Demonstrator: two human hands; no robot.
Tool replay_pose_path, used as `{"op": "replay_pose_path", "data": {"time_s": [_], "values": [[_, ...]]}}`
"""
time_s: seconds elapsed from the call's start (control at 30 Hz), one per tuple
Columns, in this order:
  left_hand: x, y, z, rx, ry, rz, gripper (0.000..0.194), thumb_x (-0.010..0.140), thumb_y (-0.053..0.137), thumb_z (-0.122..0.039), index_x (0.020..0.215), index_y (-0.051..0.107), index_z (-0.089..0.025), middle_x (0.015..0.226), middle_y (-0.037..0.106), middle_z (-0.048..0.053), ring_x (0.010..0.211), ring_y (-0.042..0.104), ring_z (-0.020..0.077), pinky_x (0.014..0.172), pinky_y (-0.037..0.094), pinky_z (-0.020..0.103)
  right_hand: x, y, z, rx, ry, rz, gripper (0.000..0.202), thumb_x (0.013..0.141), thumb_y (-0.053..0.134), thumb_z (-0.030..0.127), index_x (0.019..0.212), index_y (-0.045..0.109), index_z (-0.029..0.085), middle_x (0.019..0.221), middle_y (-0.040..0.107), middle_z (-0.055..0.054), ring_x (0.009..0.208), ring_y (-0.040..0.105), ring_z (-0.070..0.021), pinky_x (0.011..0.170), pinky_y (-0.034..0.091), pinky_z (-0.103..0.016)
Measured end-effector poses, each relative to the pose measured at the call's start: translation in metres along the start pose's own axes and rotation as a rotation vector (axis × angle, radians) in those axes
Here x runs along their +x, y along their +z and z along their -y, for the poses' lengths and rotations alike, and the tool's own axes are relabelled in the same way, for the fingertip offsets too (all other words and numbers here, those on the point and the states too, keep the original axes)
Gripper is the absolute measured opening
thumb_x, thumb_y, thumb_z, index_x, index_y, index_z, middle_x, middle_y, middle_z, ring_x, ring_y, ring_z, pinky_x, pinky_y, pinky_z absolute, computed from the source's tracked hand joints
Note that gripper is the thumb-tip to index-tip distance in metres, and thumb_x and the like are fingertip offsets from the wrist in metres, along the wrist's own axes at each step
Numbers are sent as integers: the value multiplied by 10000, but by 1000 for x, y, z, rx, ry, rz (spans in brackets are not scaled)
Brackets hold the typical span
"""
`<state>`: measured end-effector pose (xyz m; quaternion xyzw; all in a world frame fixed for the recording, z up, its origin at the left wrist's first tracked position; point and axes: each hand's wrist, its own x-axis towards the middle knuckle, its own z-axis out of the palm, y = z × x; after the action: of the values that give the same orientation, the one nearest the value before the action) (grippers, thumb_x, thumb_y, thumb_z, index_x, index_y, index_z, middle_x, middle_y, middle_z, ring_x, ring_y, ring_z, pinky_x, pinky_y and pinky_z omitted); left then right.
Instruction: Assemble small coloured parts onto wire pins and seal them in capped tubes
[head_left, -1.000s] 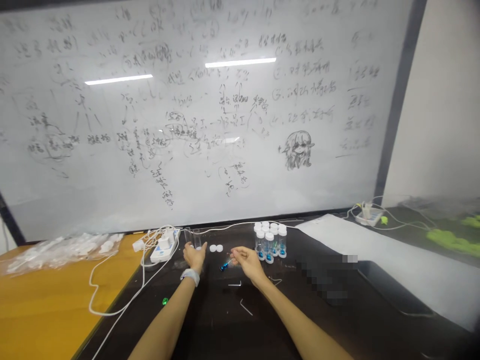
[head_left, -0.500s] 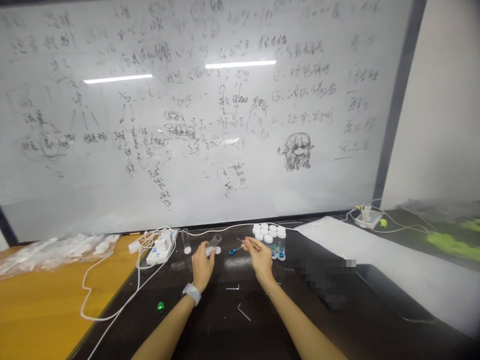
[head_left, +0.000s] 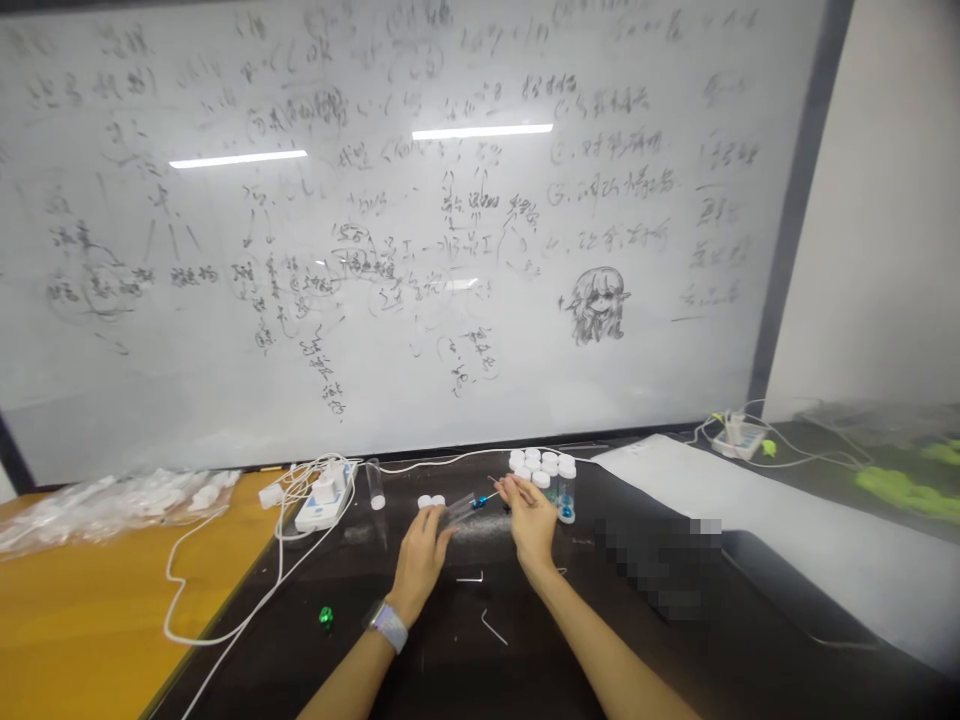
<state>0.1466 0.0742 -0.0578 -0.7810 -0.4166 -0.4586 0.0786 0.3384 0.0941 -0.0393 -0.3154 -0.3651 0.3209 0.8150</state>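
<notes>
A: Head view: the left hand (head_left: pixel 420 562) is gripping a tilted clear tube (head_left: pixel 457 512), and the right hand (head_left: pixel 531 516) is pinching a thin metal rod (head_left: pixel 492 496), its blue piece (head_left: pixel 479 503) sitting at the tube's mouth!
B: Inside yet?
A: Too small to tell.
B: How far along, then?
A: The clustered capped tubes (head_left: pixel 566 490) are looking finished; one tube with no cap showing (head_left: pixel 375 481), two loose caps (head_left: pixel 425 501) and a green piece (head_left: pixel 326 618) are waiting unused.

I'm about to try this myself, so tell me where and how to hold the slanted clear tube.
Hold the clear tube near its left end, coming from the left: it slants, with its right end at the blue piece on the thin rod in the right hand, so gripping there would likely obstruct.
</notes>
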Motion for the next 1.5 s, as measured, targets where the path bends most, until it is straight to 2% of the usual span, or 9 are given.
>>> {"op": "replay_pose_path", "data": {"time_s": [0.17,0.33,0.7,0.97,1.13,1.23,1.33,1.4,1.5], "values": [[2,-4,2,-27,-60,-9,271,939,500,-301,1205,519,-250,1113,614,76,1047,621,249,886,506,378,-8,-1,3,-371,-127,339,278,842,633,422,931,708,170,784,725,-69,694,700,-219,672,579,-335],[2,-7,13,3,-50,-17,277,930,513,-293,1204,518,-249,1109,606,81,1047,614,266,884,503,399,-10,-3,11,-620,-290,590,256,929,500,354,953,710,211,867,698,-65,653,665,-185,604,533,-283],[3,-9,11,-40,-19,21,277,922,528,-274,1199,525,-261,1096,596,74,1047,608,260,901,494,408,-11,-4,19,-733,-330,751,277,964,437,338,1007,681,214,918,631,-64,822,606,-190,732,490,-299],[3,-10,11,-124,39,103,321,918,534,-277,1239,536,-287,1157,604,65,1101,598,244,952,485,402,-21,-2,18,-630,-117,801,536,1000,260,514,1026,708,220,1261,498,-79,1152,512,-206,1047,355,-352],[3,-11,11,-167,38,154,303,904,553,-305,1206,556,-287,1149,618,61,1077,610,240,919,506,398,-24,-1,12,-606,-19,834,571,1003,213,520,996,702,225,1297,505,-72,1178,504,-203,1064,342,-382],[3,-9,17,-172,-32,83,269,883,580,-319,1146,583,-260,1059,641,63,991,636,238,850,526,381,-18,-2,9,-608,-105,759,436,998,301,469,1051,662,231,1201,551,-76,1108,541,-190,980,420,-346],[3,-5,27,-155,-107,-29,251,857,607,-339,1080,601,-223,956,652,68,905,652,242,794,532,380,-9,-9,9,-676,-187,704,251,910,530,382,1072,632,219,1029,585,-58,882,585,-172,783,490,-293],[2,-2,34,-144,-141,-75,255,845,619,-353,1054,602,-208,929,653,71,876,655,245,781,532,386,-3,-16,10,-745,-197,841,171,830,642,310,971,669,217,915,595,-28,762,570,-153,715,477,-270],[1,0,39,-141,-163,-89,258,839,626,-353,1046,599,-203,926,652,69,869,653,240,782,527,385,-2,-26,12,-799,-173,1175,107,743,737,259,843,712,228,825,606,-2,729,567,-148,699,449,-252]]}}
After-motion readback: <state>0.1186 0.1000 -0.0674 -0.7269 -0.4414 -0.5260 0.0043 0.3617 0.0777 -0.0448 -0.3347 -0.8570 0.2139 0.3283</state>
